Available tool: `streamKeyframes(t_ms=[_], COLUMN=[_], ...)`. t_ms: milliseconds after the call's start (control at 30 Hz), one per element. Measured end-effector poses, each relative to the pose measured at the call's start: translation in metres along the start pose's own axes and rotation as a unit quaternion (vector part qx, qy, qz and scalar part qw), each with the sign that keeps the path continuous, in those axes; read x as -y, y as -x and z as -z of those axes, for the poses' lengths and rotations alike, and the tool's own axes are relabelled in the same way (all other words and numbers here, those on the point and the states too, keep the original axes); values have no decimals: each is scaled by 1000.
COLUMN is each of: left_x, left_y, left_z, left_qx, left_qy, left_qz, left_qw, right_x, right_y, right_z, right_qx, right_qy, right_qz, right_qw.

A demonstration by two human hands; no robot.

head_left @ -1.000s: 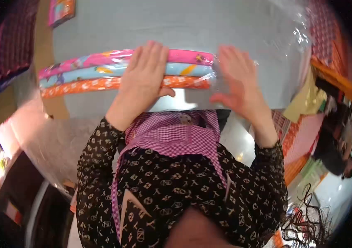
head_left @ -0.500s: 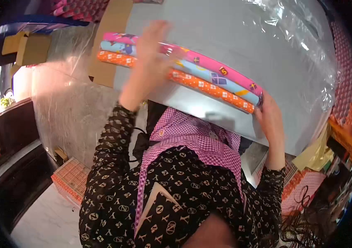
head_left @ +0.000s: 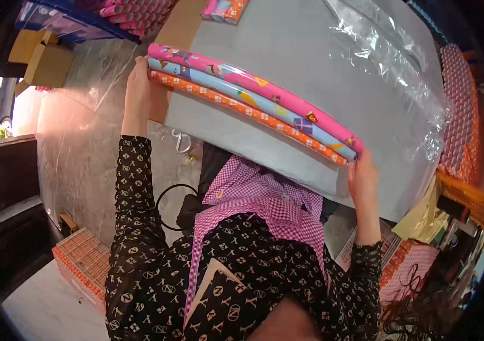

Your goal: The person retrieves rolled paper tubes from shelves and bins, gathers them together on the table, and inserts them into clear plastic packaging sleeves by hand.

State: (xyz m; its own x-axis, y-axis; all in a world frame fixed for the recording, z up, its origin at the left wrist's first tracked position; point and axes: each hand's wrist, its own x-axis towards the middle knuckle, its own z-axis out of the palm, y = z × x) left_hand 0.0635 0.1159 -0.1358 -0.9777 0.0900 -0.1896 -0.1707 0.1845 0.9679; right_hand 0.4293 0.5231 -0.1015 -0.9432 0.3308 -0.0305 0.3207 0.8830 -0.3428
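Three wrapping paper rolls, one pink, one light blue and one orange with white prints, lie side by side in a shiny bundle across the grey tabletop. My left hand grips the bundle's left end, most of its fingers hidden behind the rolls. At the opposite end, my right hand is closed round the roll ends. The bundle slants down to the right, over the table's near edge.
Clear plastic film covers the table's right part. Another set of rolls lies at the far edge. Stacked rolls stand in a blue crate and in a pile at right. An open cardboard box sits at left.
My left hand has moved from the top of the rolls out to their left end. The right hand stays at the right end. More of the far rolls now shows.
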Motion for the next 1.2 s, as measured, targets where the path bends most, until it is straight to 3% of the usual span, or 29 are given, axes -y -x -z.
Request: streamKeyframes(t_ms=[67,200,233,267,367,633,733,867,1000,1067,1133,1200], left_x=[-15,-32,-25,-27,-33,-22,-24,-18,-15,-5,-5,-16], left_y=[16,30,25,25,26,3,-3,-15,-18,-27,-22,-7], left_z=[-4,-18,-18,-19,-22,-9,-8,-21,-28,-23,-23,-32], left_qx=[48,12,13,14,-21,-32,21,87,94,34,38,-43], left_qy=[81,175,166,156,184,-88,-176,-274,-314,-430,-429,-536], left_qz=[-64,-102,-154,-206,-176,-179,-167,-151,-166,-286,-340,-465], left_qw=[994,979,974,966,967,979,970,946,930,856,836,703], right_x=[-5,-27,-32,-36,-39,3,-21,-38,-47,-69,-74,-73], right_y=[8,20,21,24,27,6,-5,-19,-31,-38,-45,-47], right_z=[-3,-19,-22,-25,-26,4,-7,-4,1,-12,-15,-8], right_qx=[-63,-153,-208,-211,-220,-42,-2,62,90,110,123,139], right_qy=[18,-26,0,-1,11,-125,-103,-182,-180,-204,-203,-198], right_qz=[-43,-28,43,48,66,-86,-29,-63,-68,-34,-37,-53], right_qw=[997,988,977,976,973,988,994,979,977,972,971,969])
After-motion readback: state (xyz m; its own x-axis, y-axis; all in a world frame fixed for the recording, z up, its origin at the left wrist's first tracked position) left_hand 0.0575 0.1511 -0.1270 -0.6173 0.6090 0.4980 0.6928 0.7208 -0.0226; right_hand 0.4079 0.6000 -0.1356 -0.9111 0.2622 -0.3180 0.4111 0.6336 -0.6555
